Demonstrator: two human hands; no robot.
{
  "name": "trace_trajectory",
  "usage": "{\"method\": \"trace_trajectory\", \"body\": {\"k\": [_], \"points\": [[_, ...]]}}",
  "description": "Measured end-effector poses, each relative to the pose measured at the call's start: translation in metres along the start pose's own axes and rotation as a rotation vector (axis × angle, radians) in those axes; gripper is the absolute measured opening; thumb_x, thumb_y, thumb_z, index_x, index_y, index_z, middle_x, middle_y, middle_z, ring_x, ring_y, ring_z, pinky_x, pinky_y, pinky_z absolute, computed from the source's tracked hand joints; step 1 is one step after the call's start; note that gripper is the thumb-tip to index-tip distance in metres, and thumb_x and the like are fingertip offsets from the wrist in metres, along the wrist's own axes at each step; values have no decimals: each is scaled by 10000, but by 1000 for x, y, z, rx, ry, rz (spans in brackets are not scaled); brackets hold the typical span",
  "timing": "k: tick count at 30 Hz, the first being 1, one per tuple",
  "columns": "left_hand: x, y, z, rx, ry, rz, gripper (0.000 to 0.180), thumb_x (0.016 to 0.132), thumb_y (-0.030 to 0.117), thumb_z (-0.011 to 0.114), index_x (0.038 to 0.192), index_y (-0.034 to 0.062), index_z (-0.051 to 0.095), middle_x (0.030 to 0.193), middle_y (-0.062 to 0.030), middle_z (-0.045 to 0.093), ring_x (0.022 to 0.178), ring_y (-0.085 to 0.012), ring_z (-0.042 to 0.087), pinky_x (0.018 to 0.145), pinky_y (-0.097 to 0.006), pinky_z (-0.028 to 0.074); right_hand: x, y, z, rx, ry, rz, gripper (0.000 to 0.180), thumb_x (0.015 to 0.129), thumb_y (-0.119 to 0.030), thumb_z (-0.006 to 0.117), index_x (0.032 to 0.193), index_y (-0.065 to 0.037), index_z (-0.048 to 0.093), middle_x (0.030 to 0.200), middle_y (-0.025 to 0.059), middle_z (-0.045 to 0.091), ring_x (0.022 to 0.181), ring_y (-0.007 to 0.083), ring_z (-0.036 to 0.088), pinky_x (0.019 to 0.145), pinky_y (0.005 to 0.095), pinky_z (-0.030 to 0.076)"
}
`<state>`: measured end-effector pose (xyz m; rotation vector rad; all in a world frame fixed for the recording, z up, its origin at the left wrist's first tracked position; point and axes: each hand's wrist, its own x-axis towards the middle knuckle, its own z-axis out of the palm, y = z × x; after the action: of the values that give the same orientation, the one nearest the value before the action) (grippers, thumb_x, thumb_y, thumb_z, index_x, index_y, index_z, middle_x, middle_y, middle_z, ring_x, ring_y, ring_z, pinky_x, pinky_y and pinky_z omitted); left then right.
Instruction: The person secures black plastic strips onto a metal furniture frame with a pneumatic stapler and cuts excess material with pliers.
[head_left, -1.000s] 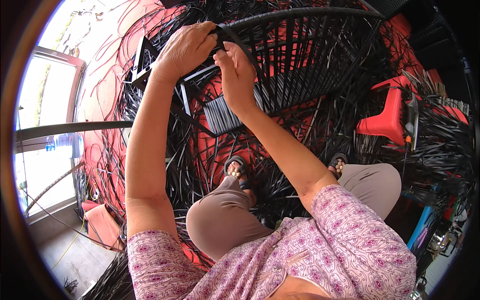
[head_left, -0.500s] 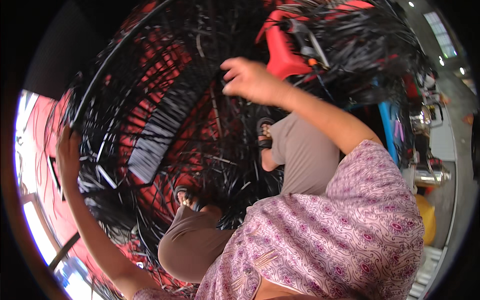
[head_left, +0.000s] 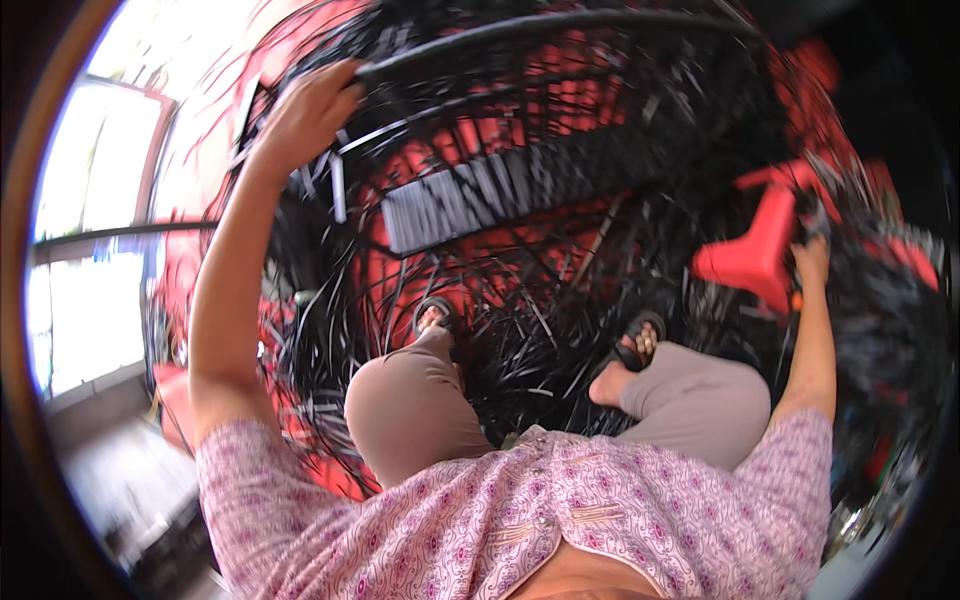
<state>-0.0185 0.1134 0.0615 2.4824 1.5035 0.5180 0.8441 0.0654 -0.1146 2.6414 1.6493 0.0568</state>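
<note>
At the upper left, my left hand (head_left: 310, 112) is closed at the end of a curved black tube (head_left: 520, 32), the rim of a large frame. Many black flat strips are strung across this frame, with a grey-and-black ribbed panel (head_left: 455, 205) in its middle. My right hand (head_left: 812, 262) is stretched out to the right, at a red plastic stool (head_left: 755, 245). Its fingertips meet a grey-and-black tool (head_left: 815, 215) at the stool's edge. The tool's kind is unclear, and blur hides how the fingers lie on it.
Loose black strips (head_left: 520, 350) lie heaped over the red floor around my sandalled feet (head_left: 640, 340). More strips (head_left: 885, 290) are piled beyond the stool on the right. A bright window (head_left: 95, 220) is at the left.
My view has turned, so the frame now lies across the top. My right hand has moved right from above the strips to the tool at the stool. My left hand stays at the tube.
</note>
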Motion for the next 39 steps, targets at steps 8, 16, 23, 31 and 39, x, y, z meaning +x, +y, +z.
{"method": "trace_trajectory", "body": {"k": [8,16,23,31,39], "points": [[-12,-7,0,34,49,96,240,934,180,490,1049,-24,541,764,-178,538,748,-371,557,685,-422,435,-38,-62,-69,228,82,169,725,766,-199,669,1417,-14,410,1145,236,638,999,353,648,892,417,489],[-3,-10,7,67,113,133,265,936,207,481,1045,-26,547,797,-195,567,788,-389,573,714,-459,441,-205,-233,-200,827,220,-410,754,762,-57,734,1430,-13,387,1149,123,632,1061,169,600,948,296,458],[-11,-12,4,57,120,89,299,936,220,497,1098,-21,567,871,-222,614,859,-409,600,759,-482,464,-276,-403,-239,459,162,-1462,830,572,-82,812,1321,-10,463,941,135,621,821,315,631,737,399,518],[-13,-6,6,75,75,105,289,939,214,491,1072,-32,562,911,-241,614,881,-422,601,771,-483,477,-268,-477,-219,336,424,-1687,611,705,-104,684,1278,15,508,812,70,571,697,204,592,647,328,508],[-16,-7,9,68,123,139,291,950,221,487,1079,-29,560,914,-233,616,878,-415,603,771,-476,483,-251,-492,-213,243,479,-1682,586,723,-101,669,1280,4,523,815,64,582,689,194,591,635,310,504]]}}
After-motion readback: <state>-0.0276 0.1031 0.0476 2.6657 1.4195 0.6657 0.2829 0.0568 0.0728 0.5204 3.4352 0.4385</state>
